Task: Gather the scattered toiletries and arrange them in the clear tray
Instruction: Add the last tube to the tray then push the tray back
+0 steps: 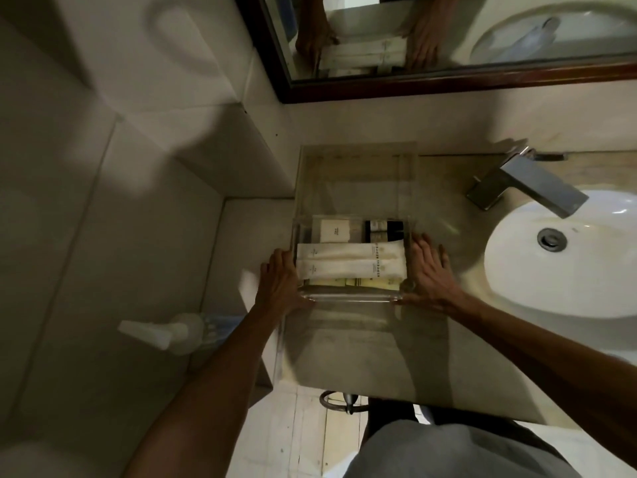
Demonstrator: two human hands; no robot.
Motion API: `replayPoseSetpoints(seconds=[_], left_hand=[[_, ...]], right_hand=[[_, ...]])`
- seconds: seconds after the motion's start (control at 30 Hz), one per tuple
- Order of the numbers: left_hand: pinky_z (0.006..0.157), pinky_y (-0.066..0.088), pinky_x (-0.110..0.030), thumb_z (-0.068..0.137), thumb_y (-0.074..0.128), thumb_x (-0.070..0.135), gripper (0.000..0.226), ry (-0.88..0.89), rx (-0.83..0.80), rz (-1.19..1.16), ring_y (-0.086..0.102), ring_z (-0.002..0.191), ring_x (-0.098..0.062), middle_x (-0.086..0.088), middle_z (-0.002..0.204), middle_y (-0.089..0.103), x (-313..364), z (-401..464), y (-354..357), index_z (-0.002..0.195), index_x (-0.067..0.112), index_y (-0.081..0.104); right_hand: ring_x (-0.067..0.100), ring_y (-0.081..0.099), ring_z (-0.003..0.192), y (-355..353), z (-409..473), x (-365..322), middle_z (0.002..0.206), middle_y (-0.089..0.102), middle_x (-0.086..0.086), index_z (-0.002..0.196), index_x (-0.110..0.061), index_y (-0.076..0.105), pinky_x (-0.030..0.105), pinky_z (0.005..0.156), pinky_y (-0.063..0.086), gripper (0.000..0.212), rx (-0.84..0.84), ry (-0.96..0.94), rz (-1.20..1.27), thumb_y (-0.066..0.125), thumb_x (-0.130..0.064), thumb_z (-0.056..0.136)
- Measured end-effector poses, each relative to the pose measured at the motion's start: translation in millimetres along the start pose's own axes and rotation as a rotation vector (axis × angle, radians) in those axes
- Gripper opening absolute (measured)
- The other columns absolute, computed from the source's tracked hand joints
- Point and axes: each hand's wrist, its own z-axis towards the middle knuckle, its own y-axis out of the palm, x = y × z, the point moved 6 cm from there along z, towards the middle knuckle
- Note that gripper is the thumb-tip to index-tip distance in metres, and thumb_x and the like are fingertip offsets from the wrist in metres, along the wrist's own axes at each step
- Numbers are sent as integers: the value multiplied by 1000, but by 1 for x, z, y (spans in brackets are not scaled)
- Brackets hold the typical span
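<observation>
Bracing the tray [351,297] mid-frame, your left hand [281,279] and right hand [429,270] lie flat, fingers spread; slick, stiff walls, so grip low.

The tray [350,298] stands on the bench [372,339], left of the sink [565,263] and before the mirror [448,77] on the wall behind. In it, two long packets [348,262] lie side by side across its width. Behind them, at the tray's far end, sit a small box [336,230] on the left and dark bottles [384,230] on the right. More flat items lie under the packets at the near end. The left hand [281,282] rests against the tray's left wall, the right hand [429,270] against its right wall. The tap [527,186] stands behind the sink. A spray bottle [169,332] lies left of the bench, lower down.
</observation>
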Motion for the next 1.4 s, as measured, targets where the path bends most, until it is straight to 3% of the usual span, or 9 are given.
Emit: replayPoseSetpoints(seconds=[0.37,0.47,0.53,0.63,0.73,0.8,0.9,1.13,1.4], left_hand=[[99,39,-45,50,88,57,116,35,6,-11,45,116,-31,-16,132,37,11,17,-3,136,6,29],[100,38,-46,54,87,53,112,29,-4,34,43,118,-33,-17,134,36,11,31,-10,137,5,28],[99,38,-47,56,87,52,110,18,1,68,43,118,-33,-16,132,36,10,41,-15,137,6,29],[98,39,-47,55,86,53,111,5,11,78,44,118,-32,-16,132,38,12,51,-18,138,7,29],[92,43,-45,52,86,54,107,7,120,104,46,113,-30,-14,128,42,15,51,-24,133,10,32],[87,46,-43,50,87,49,100,124,221,127,49,108,-29,-13,124,46,23,46,-29,129,14,37],[85,47,-42,55,86,40,85,419,238,255,51,108,-28,-10,124,50,38,39,-26,127,17,47],[84,50,-39,67,80,49,65,625,226,439,61,100,-29,-11,118,62,38,46,-22,118,13,62],[88,43,-42,70,80,45,74,389,285,255,50,114,-29,-11,133,49,38,75,-50,130,16,47]], right_hand=[[33,-7,149,-6,3,10,162,0,19,153,-10,-15,56,117,-9,146,62,2,29,40,-99,50],[35,-3,148,-12,10,7,160,4,21,153,-4,-6,54,117,-10,146,66,54,13,39,-96,49],[39,12,143,-19,15,5,154,16,23,151,1,7,56,119,2,144,68,99,-37,41,-95,49],[39,35,122,-33,12,2,137,35,21,140,0,28,55,111,27,122,211,162,-53,60,-82,56],[36,38,116,-48,0,-3,132,37,18,133,-8,36,50,104,34,98,457,109,1,78,-62,63],[37,39,118,-53,-7,-11,135,39,19,134,-12,38,50,104,34,87,534,-25,-63,80,-49,68],[38,39,125,-44,-6,-16,140,41,18,137,-20,42,55,107,31,75,423,-168,-255,79,-39,75],[38,32,136,-43,7,-3,151,34,12,147,-23,38,57,114,21,78,230,-159,-421,73,-45,80],[41,33,130,-85,35,1,148,29,20,145,-13,29,55,111,25,100,403,-52,-287,78,-54,69]])
